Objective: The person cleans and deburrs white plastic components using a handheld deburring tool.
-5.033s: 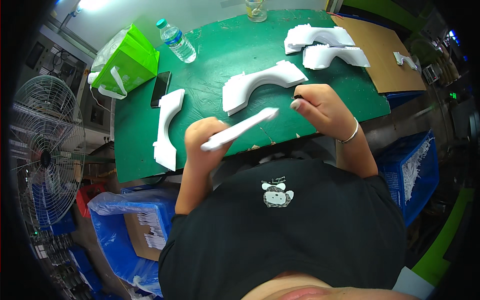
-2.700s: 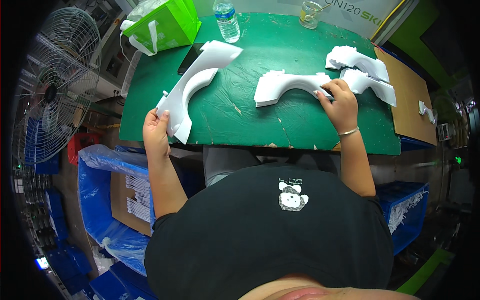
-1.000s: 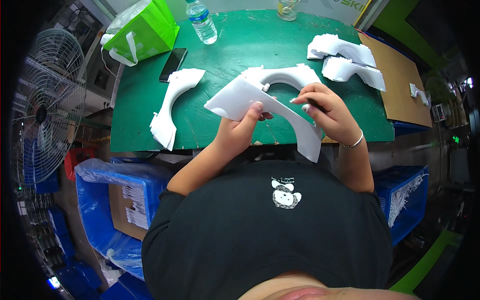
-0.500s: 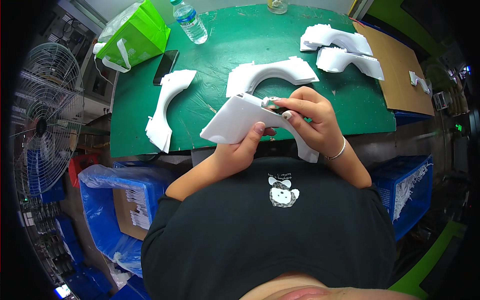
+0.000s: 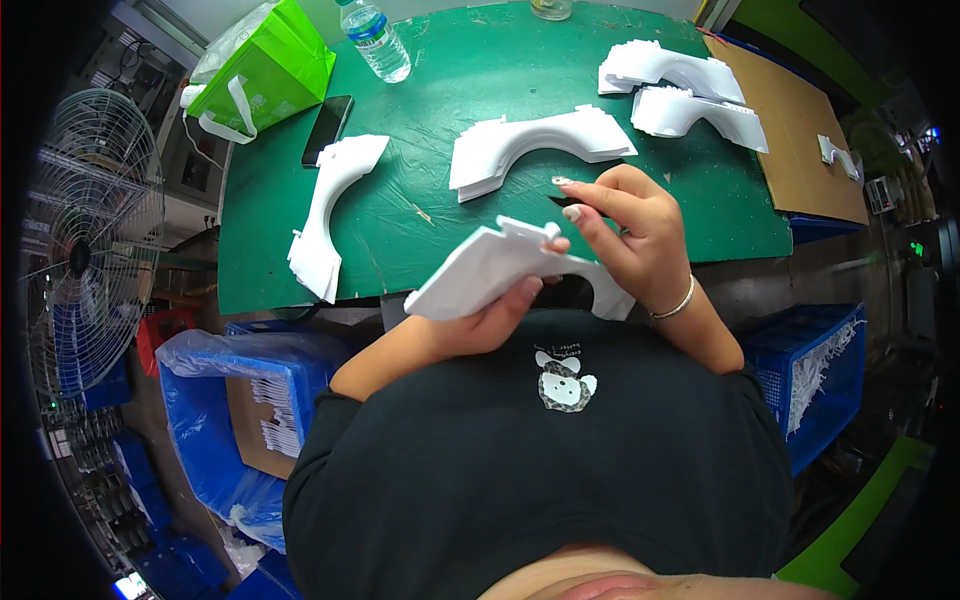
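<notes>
One white part (image 5: pixel 475 272) is up off the near edge of the green table (image 5: pixel 430 100), gripped by the left hand (image 5: pixel 492 318). The right hand (image 5: pixel 640 235), just apart from it, pinches one dark tool (image 5: pixel 563 201). This part looks unfinished; which of the four stacks (image 5: pixel 545 138) are done or left, I cannot tell. Outward: one cardboard (image 5: pixel 790 125), one phone (image 5: pixel 328 130), one bottle (image 5: pixel 376 45), one bag (image 5: pixel 275 85), one fan (image 5: pixel 95 240).

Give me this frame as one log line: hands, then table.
left hand: holds curved white part | right hand: holds small dark object | green table: white stacks, bottle, phone
</notes>
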The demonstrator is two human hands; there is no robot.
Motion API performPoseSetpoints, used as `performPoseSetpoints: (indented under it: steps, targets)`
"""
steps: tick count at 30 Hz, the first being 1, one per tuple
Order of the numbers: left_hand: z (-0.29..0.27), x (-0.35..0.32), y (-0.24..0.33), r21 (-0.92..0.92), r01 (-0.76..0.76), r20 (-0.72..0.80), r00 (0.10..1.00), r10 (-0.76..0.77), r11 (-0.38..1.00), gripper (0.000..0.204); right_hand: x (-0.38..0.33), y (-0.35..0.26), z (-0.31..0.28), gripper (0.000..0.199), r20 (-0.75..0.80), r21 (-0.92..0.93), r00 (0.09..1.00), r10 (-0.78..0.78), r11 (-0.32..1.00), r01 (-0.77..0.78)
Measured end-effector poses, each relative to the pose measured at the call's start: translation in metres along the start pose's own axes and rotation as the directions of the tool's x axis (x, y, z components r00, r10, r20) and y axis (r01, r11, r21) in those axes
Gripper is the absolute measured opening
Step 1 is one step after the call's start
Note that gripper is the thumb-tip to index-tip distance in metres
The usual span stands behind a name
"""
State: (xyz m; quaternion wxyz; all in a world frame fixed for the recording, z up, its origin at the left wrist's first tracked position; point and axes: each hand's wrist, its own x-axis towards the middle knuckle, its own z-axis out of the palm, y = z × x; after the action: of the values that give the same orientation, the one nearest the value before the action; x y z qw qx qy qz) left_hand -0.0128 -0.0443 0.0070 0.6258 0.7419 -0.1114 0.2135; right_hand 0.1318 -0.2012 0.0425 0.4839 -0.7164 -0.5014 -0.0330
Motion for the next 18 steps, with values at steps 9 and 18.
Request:
performPoseSetpoints:
  steps: [9,18]
  targets:
    - [0.002,-0.011,-0.004,-0.081,0.126,0.034,0.992,-0.123,0.989,0.028,-0.009,0.009,-0.003,0.027,0.086,0.352,0.993,-0.078,0.935,0.043]
    - [0.002,-0.013,-0.007,-0.081,0.092,0.033,0.995,-0.09,0.992,0.029,-0.011,0.004,0.001,0.028,0.028,0.222,0.991,-0.128,0.968,0.119]
